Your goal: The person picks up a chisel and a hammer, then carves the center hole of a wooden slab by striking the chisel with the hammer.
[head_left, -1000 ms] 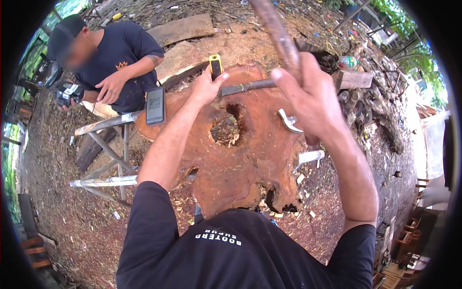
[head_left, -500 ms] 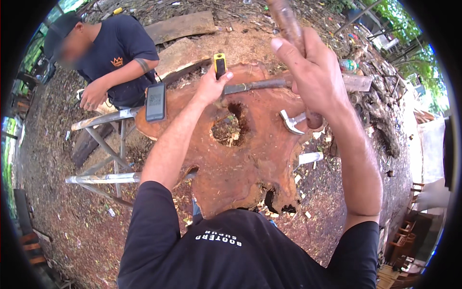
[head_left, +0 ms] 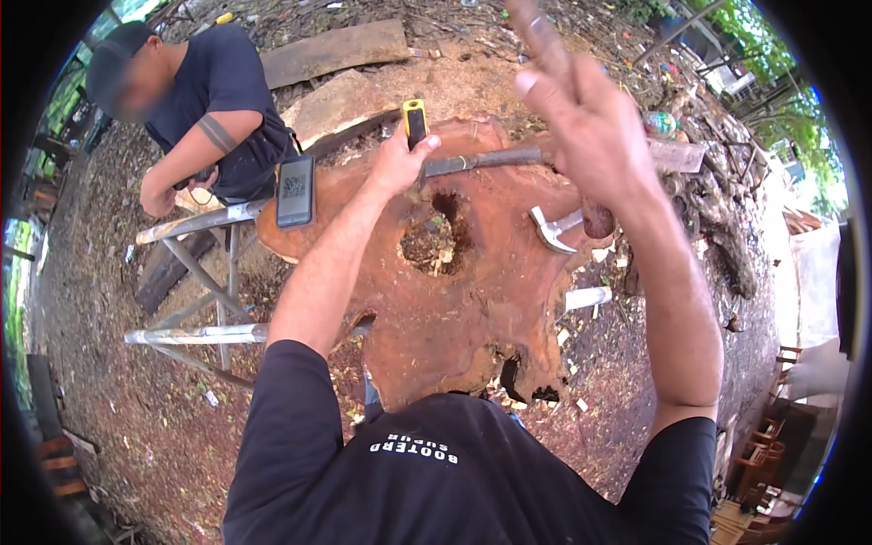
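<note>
My left hand (head_left: 400, 159) grips a yellow-and-black handled tool (head_left: 414, 118) upright above the reddish wood slab (head_left: 463, 336); its lower part is partly hidden, near the slab's ragged central hole (head_left: 431, 236). A long, dark metal tool (head_left: 486, 159) lies crosswise beside that hand. My right hand (head_left: 590, 136) is closed on a thick wooden stick (head_left: 545, 41), raised over the right side of the slab, somewhat blurred. A claw hammer (head_left: 554, 232) lies on the slab below it. A phone (head_left: 295, 191) lies at the slab's left edge.
A co-worker (head_left: 209, 91) in a dark shirt bends at the left, hands low beside metal trestles (head_left: 195, 334). Planks (head_left: 331, 50) lie beyond the slab. Branches and roots (head_left: 727, 218) are piled at the right. Wooden furniture (head_left: 763, 454) shows at lower right.
My right hand has risen slightly and shifted right with the stick; my left hand moved slightly right with its tool. The co-worker has bent and lowered their hands.
</note>
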The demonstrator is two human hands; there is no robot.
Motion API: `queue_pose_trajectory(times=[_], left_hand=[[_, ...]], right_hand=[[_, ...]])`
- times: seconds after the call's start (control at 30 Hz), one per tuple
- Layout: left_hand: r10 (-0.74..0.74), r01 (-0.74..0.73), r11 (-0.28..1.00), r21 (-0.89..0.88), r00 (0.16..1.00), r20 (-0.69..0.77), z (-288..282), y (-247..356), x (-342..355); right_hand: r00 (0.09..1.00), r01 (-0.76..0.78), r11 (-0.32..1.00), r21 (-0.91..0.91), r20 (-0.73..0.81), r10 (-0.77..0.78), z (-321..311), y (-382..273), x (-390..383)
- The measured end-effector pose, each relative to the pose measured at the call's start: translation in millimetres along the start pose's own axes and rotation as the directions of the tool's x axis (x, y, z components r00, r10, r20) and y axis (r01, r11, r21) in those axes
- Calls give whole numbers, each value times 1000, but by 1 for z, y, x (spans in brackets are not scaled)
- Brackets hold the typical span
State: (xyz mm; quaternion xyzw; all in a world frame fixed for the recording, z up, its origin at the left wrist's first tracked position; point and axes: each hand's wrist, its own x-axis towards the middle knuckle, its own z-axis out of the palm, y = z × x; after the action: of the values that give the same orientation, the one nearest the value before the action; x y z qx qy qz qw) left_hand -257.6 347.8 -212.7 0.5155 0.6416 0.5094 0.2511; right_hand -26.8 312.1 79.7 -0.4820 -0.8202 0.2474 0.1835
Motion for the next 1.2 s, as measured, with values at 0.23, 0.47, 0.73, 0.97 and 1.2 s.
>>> queue_pose_trajectory(times=[0.23, 0.47, 0.73, 0.97, 1.2], left_hand=[[-67, 61, 992, 110, 997, 48, 7, 18, -8], [-44, 44, 999, -1, 999, 20, 1, 3, -4], [-88, 88, 996, 5, 995, 55, -1, 4, -2], [-61, 60, 998, 22, 998, 15, 9, 10, -10], [-61, 61, 998, -14, 998, 26, 4, 1, -8]], right_hand=[[972, 51, 900, -433, 227, 53, 90, 84, 12], [994, 29, 993, -113, 106, -17, 22, 28, 10], [993, 55, 958, -282, 116, -23, 77, 56, 5], [965, -48, 976, -210, 243, 100, 39, 46, 18], [954, 200, 979, 50, -237, -183, 21, 6, 1]])
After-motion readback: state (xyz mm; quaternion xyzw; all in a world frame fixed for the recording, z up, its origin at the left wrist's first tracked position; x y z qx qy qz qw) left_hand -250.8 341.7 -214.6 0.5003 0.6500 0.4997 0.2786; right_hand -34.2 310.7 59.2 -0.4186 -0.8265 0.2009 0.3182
